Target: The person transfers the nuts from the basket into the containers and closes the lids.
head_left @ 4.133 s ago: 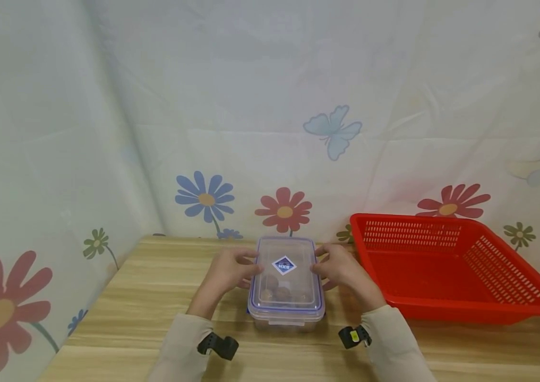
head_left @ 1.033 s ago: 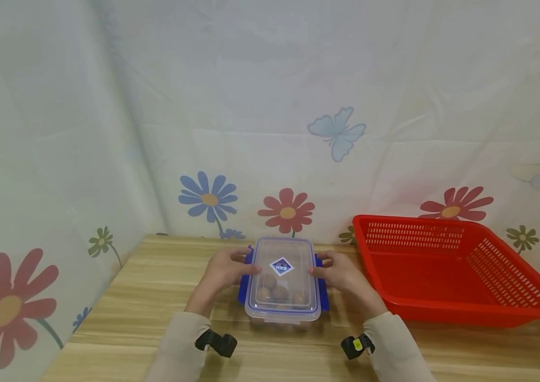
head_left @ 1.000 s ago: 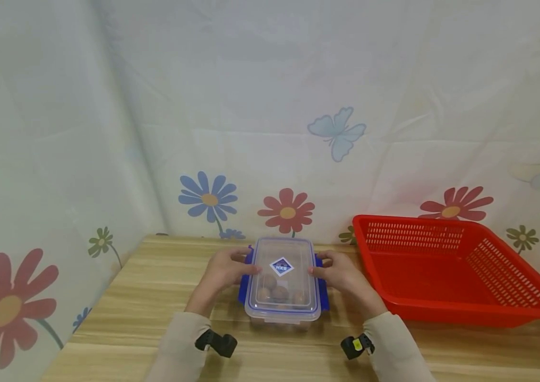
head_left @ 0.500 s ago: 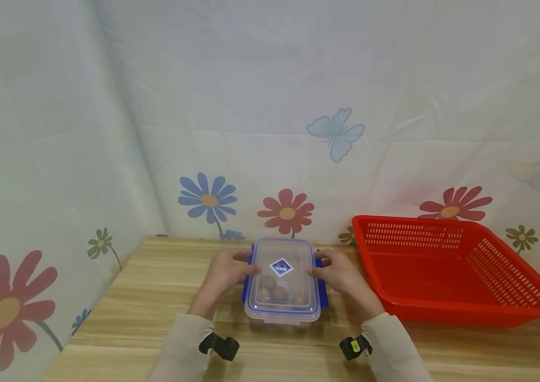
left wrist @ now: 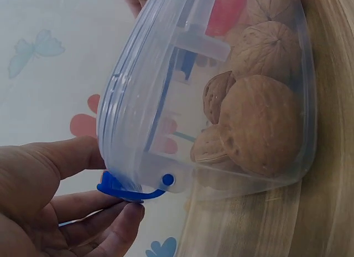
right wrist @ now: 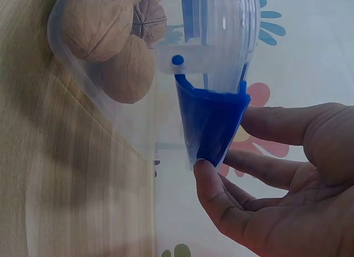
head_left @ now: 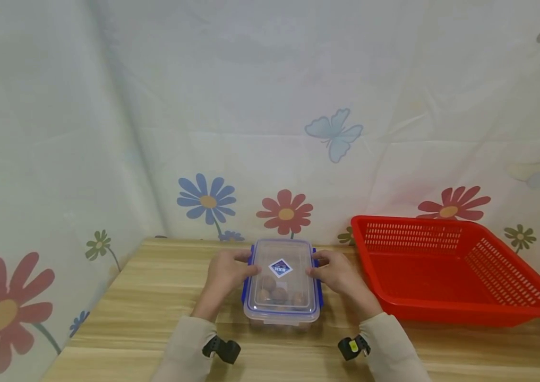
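Observation:
A clear food container [head_left: 293, 281] with a blue-edged lid stands on the table between both hands. Through its wall several walnuts [left wrist: 263, 127] show. My left hand [head_left: 224, 273] has its thumb on the lid's edge and its fingers beneath the left blue latch [left wrist: 123, 188], which sits up against the lid rim in the left wrist view. On the other side, my right hand [head_left: 339, 273] does the same: thumb at the lid rim, fingertips at the lower end of the right blue latch [right wrist: 213, 124]. That latch slants outward from the wall.
A red plastic basket [head_left: 461, 312] with slotted walls stands right of the container, close to the right forearm. The wooden table [head_left: 126, 318] ends at a flower-printed curtain [head_left: 250, 79] behind and to the left.
The blue latches, barely showing at first, stood out sideways a second ago. Both are now closer in to the container's sides. The hands keep their places at the lid's edges.

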The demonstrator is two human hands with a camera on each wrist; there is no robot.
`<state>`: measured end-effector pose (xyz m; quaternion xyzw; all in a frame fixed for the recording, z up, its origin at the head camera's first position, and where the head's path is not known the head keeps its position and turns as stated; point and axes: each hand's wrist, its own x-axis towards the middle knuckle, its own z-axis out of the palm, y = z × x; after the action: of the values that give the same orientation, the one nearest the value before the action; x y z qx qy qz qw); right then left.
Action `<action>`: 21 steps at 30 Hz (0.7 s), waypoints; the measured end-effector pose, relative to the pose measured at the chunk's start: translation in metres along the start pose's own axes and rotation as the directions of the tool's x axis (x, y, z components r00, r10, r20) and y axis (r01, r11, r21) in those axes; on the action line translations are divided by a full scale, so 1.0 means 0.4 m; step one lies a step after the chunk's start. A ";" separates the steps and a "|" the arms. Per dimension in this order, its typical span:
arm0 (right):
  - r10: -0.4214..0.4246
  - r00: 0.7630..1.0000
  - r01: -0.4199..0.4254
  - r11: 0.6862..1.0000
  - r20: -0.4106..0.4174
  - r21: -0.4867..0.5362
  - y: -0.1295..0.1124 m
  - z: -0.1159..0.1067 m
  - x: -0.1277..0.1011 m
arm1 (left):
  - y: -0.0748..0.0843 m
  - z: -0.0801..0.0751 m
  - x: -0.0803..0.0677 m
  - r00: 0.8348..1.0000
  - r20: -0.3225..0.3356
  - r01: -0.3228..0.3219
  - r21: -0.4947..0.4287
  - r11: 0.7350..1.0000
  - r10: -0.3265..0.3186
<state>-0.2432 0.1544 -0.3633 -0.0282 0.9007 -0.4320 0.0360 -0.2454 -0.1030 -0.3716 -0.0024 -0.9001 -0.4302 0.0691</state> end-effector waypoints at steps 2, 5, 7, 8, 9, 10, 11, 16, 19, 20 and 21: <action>0.001 1.000 -0.001 1.000 0.000 0.002 0.001 0.000 0.001 | 0.002 0.002 -0.001 1.000 -0.009 -0.006 0.014 1.000 0.006; 0.000 1.000 0.000 1.000 -0.002 0.003 0.002 0.001 0.001 | 0.004 0.005 -0.003 1.000 -0.013 0.000 0.035 0.999 0.001; 0.001 1.000 -0.001 1.000 -0.003 0.003 0.003 0.002 0.002 | 0.006 0.006 -0.004 1.000 -0.012 0.002 0.048 0.999 -0.002; 0.002 1.000 -0.002 1.000 -0.004 0.003 0.003 0.002 0.002 | 0.006 0.006 -0.004 1.000 -0.010 0.005 0.053 0.999 -0.004; 0.002 1.000 -0.002 1.000 -0.004 0.003 0.003 0.003 0.002 | 0.007 0.007 -0.005 1.000 -0.008 0.006 0.059 0.998 -0.005; 0.003 1.000 -0.003 1.000 -0.005 0.003 0.003 0.003 0.004 | 0.008 0.007 -0.005 1.000 -0.007 0.006 0.063 0.998 -0.006; 0.006 1.000 -0.006 1.000 -0.005 0.004 0.002 0.004 0.004 | 0.010 0.006 -0.006 1.000 -0.005 0.006 0.068 0.998 -0.006; -0.009 1.000 0.009 1.000 -0.009 -0.009 0.002 0.003 0.005 | 0.017 0.006 -0.006 1.000 0.001 0.009 0.077 0.997 -0.009; -0.023 1.000 0.023 0.999 -0.013 -0.024 0.003 0.003 0.004 | 0.021 0.008 -0.006 1.000 -0.002 -0.004 0.083 0.997 0.004; -0.023 1.000 0.023 0.999 -0.014 -0.025 0.003 0.003 0.004 | 0.023 0.008 -0.006 1.000 -0.004 -0.010 0.088 0.996 0.011; -0.028 1.000 0.028 0.999 -0.014 -0.029 0.004 0.003 0.004 | 0.025 0.010 -0.006 1.000 -0.006 -0.014 0.091 0.996 0.014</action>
<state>-0.2449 0.1545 -0.3654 -0.0381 0.9066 -0.4197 0.0229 -0.2428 -0.0937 -0.3667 -0.0041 -0.9184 -0.3885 0.0751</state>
